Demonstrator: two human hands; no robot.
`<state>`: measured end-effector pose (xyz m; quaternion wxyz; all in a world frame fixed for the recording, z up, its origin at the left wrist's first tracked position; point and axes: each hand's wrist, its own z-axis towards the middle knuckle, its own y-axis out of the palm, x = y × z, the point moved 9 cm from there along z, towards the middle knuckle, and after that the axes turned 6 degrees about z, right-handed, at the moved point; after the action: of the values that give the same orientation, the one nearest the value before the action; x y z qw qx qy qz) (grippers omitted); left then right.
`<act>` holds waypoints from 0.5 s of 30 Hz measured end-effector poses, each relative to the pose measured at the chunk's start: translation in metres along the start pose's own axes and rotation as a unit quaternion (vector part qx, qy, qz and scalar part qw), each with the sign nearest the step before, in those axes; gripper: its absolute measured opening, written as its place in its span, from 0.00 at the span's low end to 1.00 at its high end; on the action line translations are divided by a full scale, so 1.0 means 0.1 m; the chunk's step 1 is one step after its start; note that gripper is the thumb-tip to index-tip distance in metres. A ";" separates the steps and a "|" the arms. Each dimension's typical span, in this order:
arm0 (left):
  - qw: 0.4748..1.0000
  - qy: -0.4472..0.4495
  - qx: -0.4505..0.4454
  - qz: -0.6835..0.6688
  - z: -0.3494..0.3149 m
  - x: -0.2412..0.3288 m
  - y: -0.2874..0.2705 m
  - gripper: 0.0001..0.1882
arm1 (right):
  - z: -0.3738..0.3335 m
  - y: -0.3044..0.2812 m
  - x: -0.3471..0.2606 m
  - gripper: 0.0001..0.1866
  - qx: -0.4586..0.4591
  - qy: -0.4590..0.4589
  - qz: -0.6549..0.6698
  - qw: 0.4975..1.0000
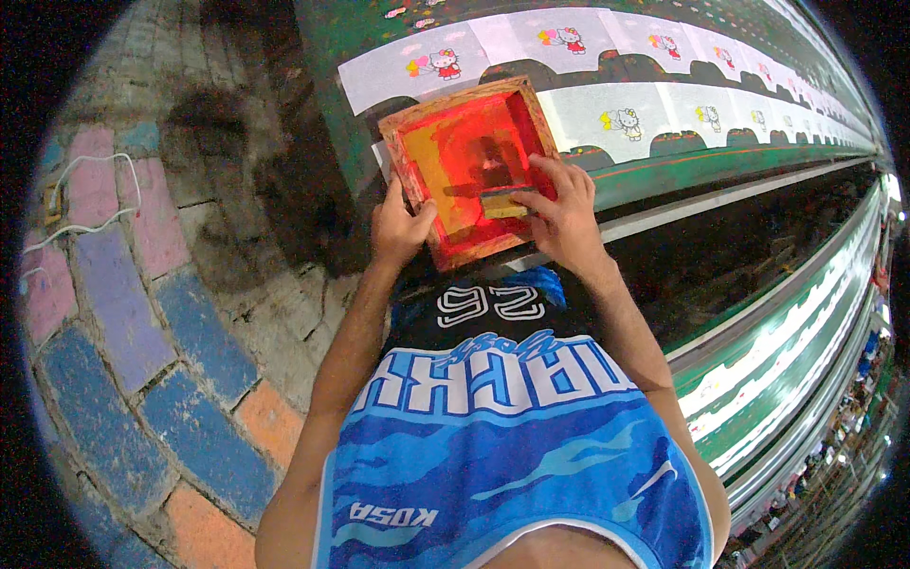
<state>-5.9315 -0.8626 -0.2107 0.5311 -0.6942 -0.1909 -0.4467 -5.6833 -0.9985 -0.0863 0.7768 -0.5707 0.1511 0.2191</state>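
A wooden screen-printing frame (408, 178) with red ink over its mesh is tilted at the near-left end of a long green table. My left hand (400, 226) is closed round the frame's left side, thumb on top of the rim. Inside the frame, a small squeegee (502, 206) with a yellowish edge lies at the near right of the mesh. My right hand (566, 216) reaches over the right rim and grips the squeegee; part of it is hidden by the fingers. A white sheet's edge (382, 156) peeks out beside the frame.
White cut panels (626, 119) with printed cartoon cats and balloons lie in two rows along the green table (645, 182). Another long table (749, 379) with white pieces runs at right, across a dark gap. Painted paving bricks (199, 417) and a white cable (100, 158) are at left.
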 end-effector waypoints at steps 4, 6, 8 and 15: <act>0.998 -0.038 -0.016 0.054 0.00 0.11 -0.03 0.48 | 0.03 0.14 -0.16 0.32 -0.061 -0.039 -0.048 0.996; 0.997 -0.047 -0.019 0.057 -0.02 0.10 -0.03 0.48 | 0.08 0.17 -0.18 0.32 -0.069 -0.022 -0.042 0.996; 0.998 -0.039 -0.021 0.043 0.00 0.13 -0.02 0.49 | 0.18 0.06 -0.17 0.27 -0.062 -0.010 -0.034 0.997; 0.998 -0.028 -0.027 0.057 0.03 0.23 -0.02 0.51 | 0.36 0.14 -0.06 0.24 -0.033 -0.053 -0.035 0.997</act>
<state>-5.9198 -0.8639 -0.1909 0.5309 -0.7302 -0.1535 -0.4016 -5.6962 -0.9614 -0.0842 0.7718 -0.5883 0.0824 0.2268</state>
